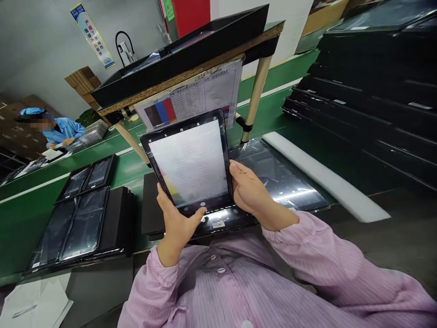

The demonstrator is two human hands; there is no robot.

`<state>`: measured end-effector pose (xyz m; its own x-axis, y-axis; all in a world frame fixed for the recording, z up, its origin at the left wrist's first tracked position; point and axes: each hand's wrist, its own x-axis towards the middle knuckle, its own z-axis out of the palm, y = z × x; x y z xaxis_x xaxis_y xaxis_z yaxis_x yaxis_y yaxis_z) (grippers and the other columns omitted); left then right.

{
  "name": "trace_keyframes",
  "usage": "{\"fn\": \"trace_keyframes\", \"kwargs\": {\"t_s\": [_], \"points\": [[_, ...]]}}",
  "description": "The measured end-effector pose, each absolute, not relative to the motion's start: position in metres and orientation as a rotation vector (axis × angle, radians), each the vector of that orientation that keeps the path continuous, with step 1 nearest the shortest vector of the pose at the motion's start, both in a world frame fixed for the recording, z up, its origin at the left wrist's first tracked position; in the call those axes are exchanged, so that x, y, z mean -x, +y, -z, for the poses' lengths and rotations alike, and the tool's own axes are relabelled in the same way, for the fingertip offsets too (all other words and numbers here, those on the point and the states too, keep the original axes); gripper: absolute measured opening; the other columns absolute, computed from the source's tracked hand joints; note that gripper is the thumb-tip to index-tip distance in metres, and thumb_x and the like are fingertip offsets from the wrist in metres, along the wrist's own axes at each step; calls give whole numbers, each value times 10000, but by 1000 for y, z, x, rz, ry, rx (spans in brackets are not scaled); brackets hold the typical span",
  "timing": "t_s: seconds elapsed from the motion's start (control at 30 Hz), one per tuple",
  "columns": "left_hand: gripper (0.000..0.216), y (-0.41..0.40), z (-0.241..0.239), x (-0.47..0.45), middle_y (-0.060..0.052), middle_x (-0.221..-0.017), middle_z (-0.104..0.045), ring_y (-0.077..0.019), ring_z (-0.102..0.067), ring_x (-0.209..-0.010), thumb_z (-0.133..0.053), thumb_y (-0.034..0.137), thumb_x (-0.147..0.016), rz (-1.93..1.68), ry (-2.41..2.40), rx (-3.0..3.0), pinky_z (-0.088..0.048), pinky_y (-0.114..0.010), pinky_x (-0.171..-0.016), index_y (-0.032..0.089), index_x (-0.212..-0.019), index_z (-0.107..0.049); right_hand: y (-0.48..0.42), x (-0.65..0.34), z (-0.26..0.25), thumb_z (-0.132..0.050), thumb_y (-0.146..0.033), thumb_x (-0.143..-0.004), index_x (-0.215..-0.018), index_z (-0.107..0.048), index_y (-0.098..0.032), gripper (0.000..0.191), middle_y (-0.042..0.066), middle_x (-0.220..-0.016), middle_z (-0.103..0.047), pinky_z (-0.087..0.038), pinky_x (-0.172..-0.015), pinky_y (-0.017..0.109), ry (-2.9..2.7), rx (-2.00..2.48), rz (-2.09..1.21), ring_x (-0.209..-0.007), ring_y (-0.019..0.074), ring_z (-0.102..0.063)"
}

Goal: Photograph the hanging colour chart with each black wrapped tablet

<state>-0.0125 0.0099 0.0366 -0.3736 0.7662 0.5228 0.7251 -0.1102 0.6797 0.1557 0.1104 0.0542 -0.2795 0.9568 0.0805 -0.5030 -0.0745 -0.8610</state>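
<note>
A black-framed tablet (189, 164) is held up in front of me, its lit screen showing a pale, blurry picture with camera-style controls along the lower edge. My left hand (179, 223) grips the lower left edge, with the thumb over the bottom of the screen. On the right edge, my right hand (251, 191) is closed around the frame. Behind the tablet hangs a printed sheet (218, 93) with colour blocks and text, partly covered by it. Under my hands lies a dark film-covered panel (283, 175).
Black trays with film-wrapped screens (83, 223) stand at the left. Tall black tray stacks (362, 100) rise at the right, near a white foam strip (327, 175). A shelf (191, 68) bears another tray. Papers (37, 300) lie lower left; a co-worker in blue (63, 130) sits farther back.
</note>
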Motion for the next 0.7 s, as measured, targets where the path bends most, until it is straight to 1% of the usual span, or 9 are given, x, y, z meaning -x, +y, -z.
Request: {"fn": "trace_keyframes", "kwargs": {"t_s": [0.1,0.27,0.47,0.5,0.53,0.57,0.63,0.67,0.7], "points": [[1319,13,-33,10,-284,-1542,-207,-427,-192,-1485,-857,497,-628,-1455,2202,-1764,-216,-609,-1183,129,-1568,-9,112,-155,-51,-737,-665,-740,-994,-680,-219,516,35,-1046,-703,-573,-941,350,-988,648,-1604,-1122,214,-634],[1320,16,-26,9,-305,-1521,-224,-442,-210,-1471,-860,477,-638,-1444,2298,-1729,-265,-621,-1158,118,-1562,10,111,-153,-51,-744,-655,-740,-988,-680,-222,503,29,-1034,-704,-576,-929,352,-979,626,-1601,-1113,211,-638],[1387,15,-24,11,-316,-1532,-223,-458,-206,-1472,-873,573,-571,-1485,2221,-1705,-268,-626,-1157,94,-1562,-30,110,-152,-55,-759,-648,-727,-988,-671,-212,516,39,-1062,-705,-568,-955,377,-971,623,-1635,-1147,225,-628],[1336,15,-23,12,-304,-1545,-226,-442,-219,-1476,-856,581,-600,-1534,2158,-1694,-267,-605,-1167,104,-1564,-63,110,-152,-54,-762,-648,-724,-990,-672,-210,520,41,-1074,-704,-564,-965,383,-965,620,-1635,-1155,227,-625],[1227,15,-23,14,-282,-1555,-246,-413,-251,-1475,-816,587,-663,-1622,2050,-1665,-273,-573,-1176,124,-1561,-120,110,-152,-54,-764,-648,-723,-999,-676,-210,525,43,-1091,-702,-558,-979,389,-960,618,-1636,-1166,229,-621],[1063,16,-23,17,-249,-1555,-294,-374,-308,-1462,-749,588,-748,-1740,1901,-1598,-293,-534,-1178,154,-1549,-201,110,-153,-53,-761,-649,-727,-1017,-680,-211,532,45,-1114,-698,-550,-998,397,-958,616,-1640,-1180,231,-615],[682,16,-24,24,-157,-1482,-470,-280,-475,-1367,-593,560,-895,-1954,1548,-1333,-380,-445,-1138,238,-1465,-400,108,-154,-53,-738,-660,-750,-1087,-687,-221,556,50,-1179,-682,-522,-1047,418,-977,617,-1652,-1223,238,-594],[545,16,-26,28,-108,-1419,-553,-238,-547,-1295,-558,536,-926,-2000,1389,-1167,-429,-401,-1098,282,-1403,-485,107,-156,-53,-714,-667,-772,-1140,-683,-230,572,49,-1223,-665,-497,-1082,431,-1007,617,-1653,-1255,240,-574],[461,15,-28,32,-64,-1364,-611,-206,-594,-1233,-569,513,-929,-2003,1266,-1014,-467,-362,-1055,319,-1346,-546,106,-157,-55,-680,-670,-805,-1204,-670,-241,587,45,-1276,-641,-459,-1125,440,-1060,615,-1638,-1295,238,-544]]}}
